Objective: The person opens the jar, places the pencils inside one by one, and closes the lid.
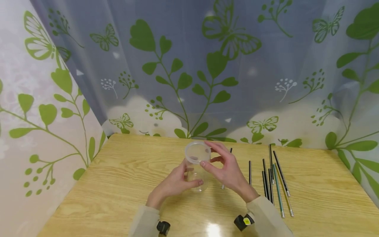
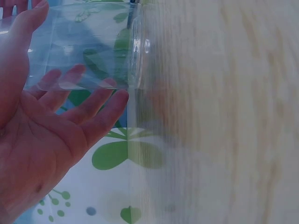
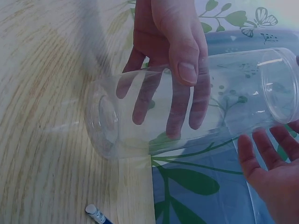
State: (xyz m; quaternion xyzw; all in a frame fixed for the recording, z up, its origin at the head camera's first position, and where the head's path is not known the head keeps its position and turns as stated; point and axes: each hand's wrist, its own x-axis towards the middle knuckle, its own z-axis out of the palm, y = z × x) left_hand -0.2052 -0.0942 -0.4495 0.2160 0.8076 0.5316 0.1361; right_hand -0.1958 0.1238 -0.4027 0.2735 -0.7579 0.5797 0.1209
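A: Where is the clear plastic jar (image 1: 199,173)?

B: Between the two hands, roughly upright over the wood-grain table (image 1: 118,184); whether its base touches the surface, I cannot tell.

A: And the left hand (image 1: 174,182)?

B: Curled about the lower body of the jar, thumb on the near side; its fingers show through the clear wall in the right wrist view; so it has the jar in its grasp.

A: The right hand (image 1: 229,168)?

B: Gripping too, but higher up; thumb and forefinger are at the rim (image 1: 189,160); whether a clear lid sits there, I cannot tell.

A: What lies nearby?

B: A pencil (image 1: 223,186) just beside the jar, partly hidden by the right hand; another, a dark pencil (image 1: 250,172), beyond that hand; farther right a loose bunch, mostly black, with a green pencil (image 1: 279,194) and a yellow pencil (image 1: 286,197) among them.

A: And behind the table?

B: A blue-grey curtain (image 1: 183,19), printed with green leaves and butterflies; light sleeves (image 1: 267,214) reach the person's wrists.
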